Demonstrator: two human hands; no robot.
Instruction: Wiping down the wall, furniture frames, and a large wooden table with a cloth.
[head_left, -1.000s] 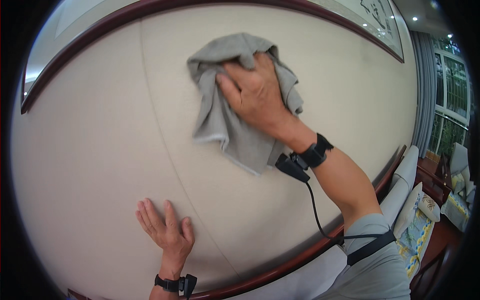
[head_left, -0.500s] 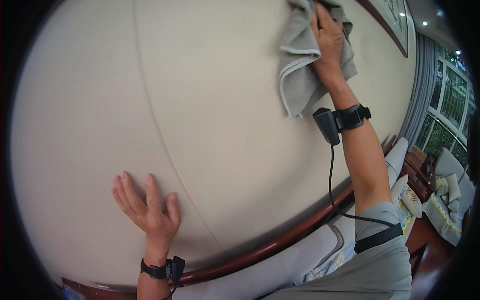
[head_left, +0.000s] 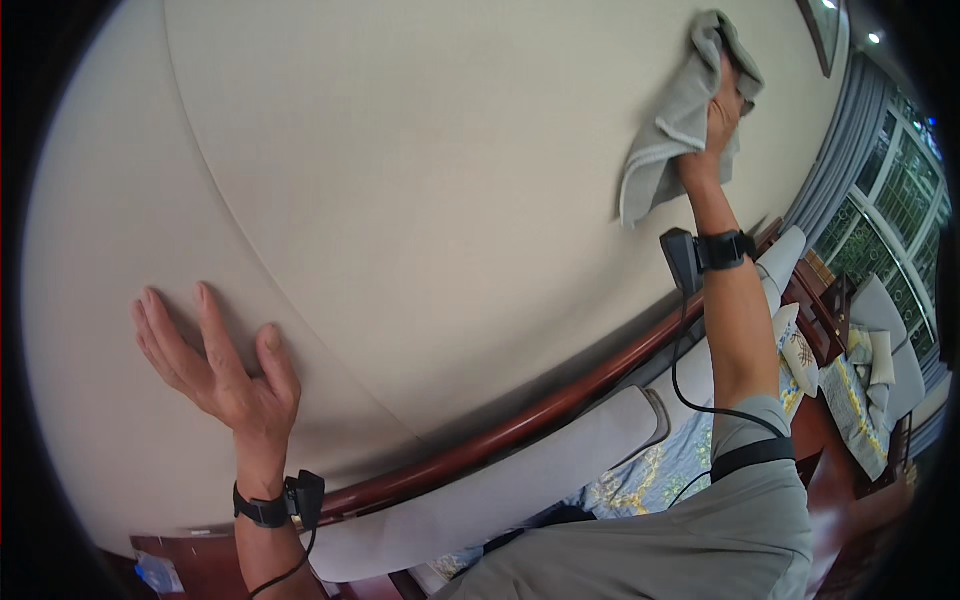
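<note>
A beige wall panel with a thin vertical seam fills most of the view. At the upper right, my right hand presses a grey cloth with pale edging against the wall; its folds hang down left of the wrist and partly cover the fingers. My left hand is at the lower left, fingers spread and holding nothing, by the wall left of the seam. Each wrist wears a black strap with a small device and a cable.
Below the wall runs a dark red wooden rail above a grey sofa cushion. A patterned seat cover lies in front. Farther right are an armchair, grey curtains and a window. A framed picture hangs at the top right.
The view has shifted, so the seam and my left hand sit farther left. My right hand and the cloth appear farther right, and the cloth's folds have changed shape.
</note>
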